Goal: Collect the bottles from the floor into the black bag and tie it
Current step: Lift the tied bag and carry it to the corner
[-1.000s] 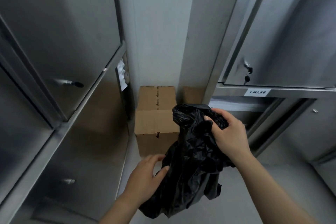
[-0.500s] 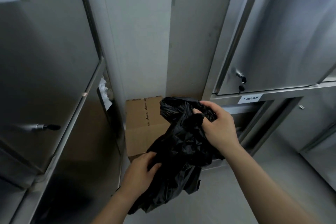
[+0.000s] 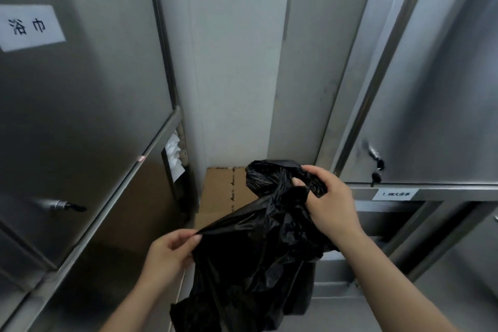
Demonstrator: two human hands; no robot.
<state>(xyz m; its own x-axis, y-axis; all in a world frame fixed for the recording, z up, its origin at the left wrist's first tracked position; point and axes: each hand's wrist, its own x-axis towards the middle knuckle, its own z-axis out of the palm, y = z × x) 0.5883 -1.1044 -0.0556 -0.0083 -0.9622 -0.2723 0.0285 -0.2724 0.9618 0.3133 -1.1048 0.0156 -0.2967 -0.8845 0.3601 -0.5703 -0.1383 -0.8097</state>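
Observation:
A crumpled black plastic bag (image 3: pixel 258 256) hangs in front of me between both hands. My right hand (image 3: pixel 327 203) grips the bunched top of the bag at the upper right. My left hand (image 3: pixel 169 252) pinches an edge of the bag and stretches it out to the left. The lower part of the bag dangles loose. No bottles are in view.
A cardboard box (image 3: pixel 221 191) stands on the floor behind the bag, against a grey wall. Steel cabinet doors with key handles (image 3: pixel 60 205) close in on the left and right (image 3: pixel 377 164). White paper (image 3: pixel 173 153) sticks out of a gap on the left.
The view has tilted upward. My left hand slid from the side of the bag to pinch an edge and pull it left, spreading the plastic. My right hand keeps its grip.

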